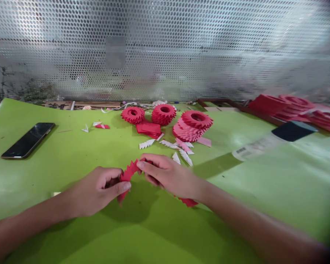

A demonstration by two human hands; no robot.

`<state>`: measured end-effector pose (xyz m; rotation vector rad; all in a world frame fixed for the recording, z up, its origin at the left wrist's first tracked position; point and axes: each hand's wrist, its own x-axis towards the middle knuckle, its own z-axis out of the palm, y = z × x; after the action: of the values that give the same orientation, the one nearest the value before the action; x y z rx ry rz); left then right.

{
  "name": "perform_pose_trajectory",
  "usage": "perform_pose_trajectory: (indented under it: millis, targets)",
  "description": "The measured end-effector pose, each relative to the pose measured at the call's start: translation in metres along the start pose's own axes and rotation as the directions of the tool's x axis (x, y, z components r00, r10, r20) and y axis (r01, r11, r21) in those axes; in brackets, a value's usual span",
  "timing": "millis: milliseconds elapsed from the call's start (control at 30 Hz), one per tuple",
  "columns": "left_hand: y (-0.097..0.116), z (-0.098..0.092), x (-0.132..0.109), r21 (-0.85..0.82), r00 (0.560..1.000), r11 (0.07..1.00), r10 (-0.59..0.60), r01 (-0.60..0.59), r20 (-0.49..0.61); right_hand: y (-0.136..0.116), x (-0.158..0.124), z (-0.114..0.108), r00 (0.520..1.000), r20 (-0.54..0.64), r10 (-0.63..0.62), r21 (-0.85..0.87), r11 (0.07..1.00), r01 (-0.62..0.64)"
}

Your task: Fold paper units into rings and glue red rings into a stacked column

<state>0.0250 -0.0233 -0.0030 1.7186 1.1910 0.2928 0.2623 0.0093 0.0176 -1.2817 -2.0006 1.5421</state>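
A serrated red paper strip [129,171] is pinched by the left hand [97,192] and right hand [165,174] above the green table [143,234]. Its ends are unjoined; continued controlled bending appears called for.

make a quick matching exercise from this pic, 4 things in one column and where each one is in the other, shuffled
Things
1. smartphone
2. serrated red paper strip
3. stack of red paper rings
4. white notched paper scraps

Places
A. scattered just beyond the hands
B. lying flat at the far left of the green table
C. held between the left hand and right hand
D. piled to the right of the other red rings

Pairs: 1-B, 2-C, 3-D, 4-A
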Motion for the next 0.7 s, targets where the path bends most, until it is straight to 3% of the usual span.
perform_pose_trajectory:
  millis: [100,267,367,533,700]
  targets:
    - [-0.001,0.001,0.001,-0.037,0.999,0.999,0.000,0.002,0.049,-0.003,0.000,0.004,0.999,0.041,-0.016,-0.015,1.000,0.017]
    - [-0.001,-0.001,0.006,-0.001,0.998,0.998,0.060,-0.060,0.006,-0.003,-0.003,0.006,0.981,0.191,0.026,-0.001,1.000,-0.026]
    - [-0.002,-0.002,0.006,0.021,0.996,0.996,0.084,-0.084,-0.031,-0.001,-0.003,0.001,0.983,0.180,0.024,0.028,0.999,-0.030]
    - [-0.006,0.000,0.003,0.052,0.998,0.998,0.044,-0.042,-0.034,-0.003,-0.002,-0.009,0.983,0.181,0.008,-0.148,0.989,0.019]
    - [-0.008,0.003,0.005,0.081,1.000,0.997,0.020,-0.019,-0.016,-0.006,-0.001,-0.004,0.986,0.167,0.002,-0.230,0.972,0.037]
